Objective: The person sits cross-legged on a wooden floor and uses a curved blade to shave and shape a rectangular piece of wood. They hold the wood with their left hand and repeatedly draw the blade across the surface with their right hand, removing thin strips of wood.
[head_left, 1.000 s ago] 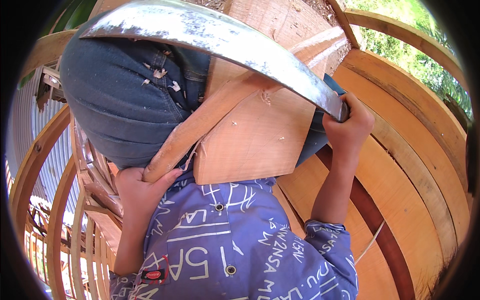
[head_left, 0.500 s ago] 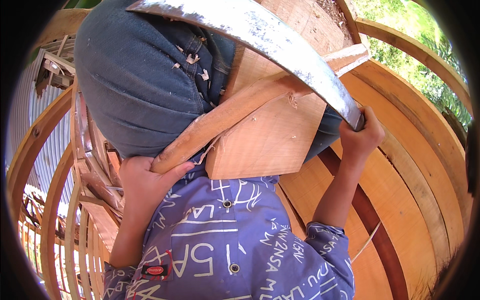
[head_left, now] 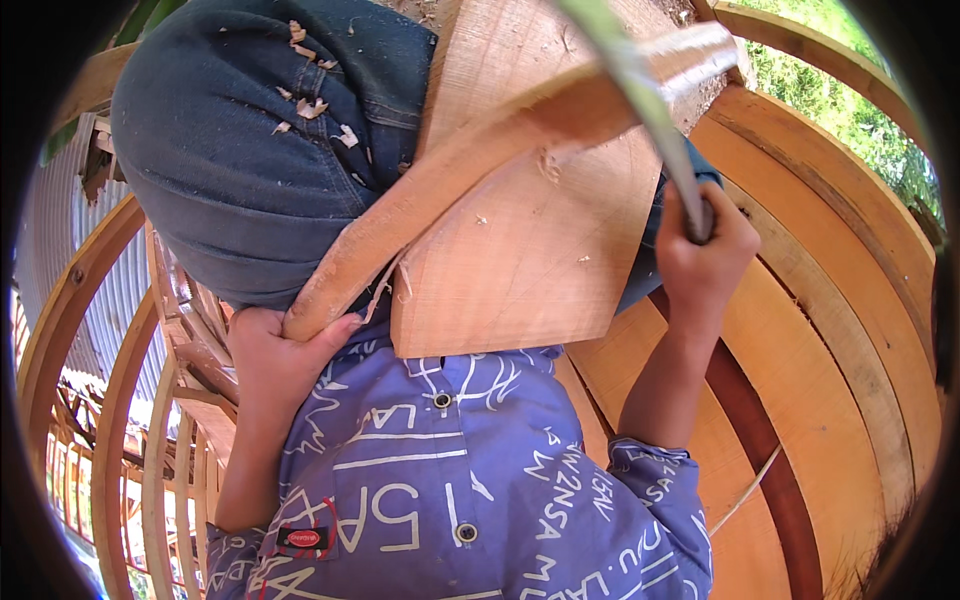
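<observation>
A curved length of wood point(head_left: 440, 195) lies slantwise across a thick plank point(head_left: 510, 275) in front of me. My left hand point(head_left: 275, 360) is closed round its near left end, thumb on top. Thin shavings curl from its lower edge by the plank's left side. To the right, my right hand point(head_left: 710, 250) is wrapped round the grip of a machete point(head_left: 665, 130); most of the grip is hidden in the fist. The blade, slightly blurred, stands nearly edge-on and crosses in front of the curved wood's far part. Whether it touches the wood I cannot tell.
My bent leg in blue jeans point(head_left: 250, 170) is left of the plank, with wood shavings point(head_left: 312, 108) on it. Curved planking point(head_left: 820, 330) and a dark red rib point(head_left: 745, 425) are at right. Upright curved ribs point(head_left: 70, 290) and corrugated sheet metal point(head_left: 100, 225) show at left.
The machete has turned from showing its broad face to nearly edge-on, its tip now beyond the top edge. The curved wood's far end has risen slightly in view; my left hand keeps its hold.
</observation>
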Demonstrator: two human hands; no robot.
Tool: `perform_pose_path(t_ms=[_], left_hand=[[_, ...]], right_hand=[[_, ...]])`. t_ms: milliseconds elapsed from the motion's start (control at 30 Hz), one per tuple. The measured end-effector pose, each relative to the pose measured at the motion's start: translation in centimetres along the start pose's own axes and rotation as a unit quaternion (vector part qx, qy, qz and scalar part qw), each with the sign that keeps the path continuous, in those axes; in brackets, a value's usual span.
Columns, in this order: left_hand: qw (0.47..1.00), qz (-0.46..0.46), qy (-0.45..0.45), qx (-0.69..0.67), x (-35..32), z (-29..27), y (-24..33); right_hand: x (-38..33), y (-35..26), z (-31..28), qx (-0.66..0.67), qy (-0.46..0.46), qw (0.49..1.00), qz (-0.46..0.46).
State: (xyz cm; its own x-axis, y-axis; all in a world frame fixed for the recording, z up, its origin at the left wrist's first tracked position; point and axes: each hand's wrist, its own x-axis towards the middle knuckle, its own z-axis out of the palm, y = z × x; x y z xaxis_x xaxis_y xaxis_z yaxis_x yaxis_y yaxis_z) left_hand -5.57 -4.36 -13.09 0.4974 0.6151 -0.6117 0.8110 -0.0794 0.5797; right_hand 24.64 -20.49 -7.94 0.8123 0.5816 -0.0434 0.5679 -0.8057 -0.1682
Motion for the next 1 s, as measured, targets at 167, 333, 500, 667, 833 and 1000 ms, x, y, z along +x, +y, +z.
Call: perform_pose_path(t_ms=[167,333,500,667,833,1000], left_hand=[[0.997,-0.063,-0.026,-0.043,-0.3,-0.1,0.1],[1.0,-0.027,-0.011,0.003,0.0,-0.5,0.6],[0.998,-0.067,-0.022,-0.002,-0.2,-0.5,1.2],[0.998,-0.06,-0.015,-0.017,-0.1,-0.1,0.2],[0.999,-0.045,0.009,-0.008,-0.1,0.0,0.0],[0.999,-0.032,0.009,0.009,0.1,-0.2,-0.1]], right_hand=[[0.4,-0.5,1.1,-0.03,-0.05,0.995,-0.08],[1.4,0.8,0.7,-0.087,-0.027,0.991,-0.096],[1.6,1.5,0.8,-0.062,0.01,0.992,-0.108],[1.4,1.8,0.6,-0.068,0.022,0.993,-0.091],[2.3,5.0,0.3,-0.12,0.089,0.986,-0.066],[3.0,9.5,-1.4,-0.099,0.082,0.988,0.081]])
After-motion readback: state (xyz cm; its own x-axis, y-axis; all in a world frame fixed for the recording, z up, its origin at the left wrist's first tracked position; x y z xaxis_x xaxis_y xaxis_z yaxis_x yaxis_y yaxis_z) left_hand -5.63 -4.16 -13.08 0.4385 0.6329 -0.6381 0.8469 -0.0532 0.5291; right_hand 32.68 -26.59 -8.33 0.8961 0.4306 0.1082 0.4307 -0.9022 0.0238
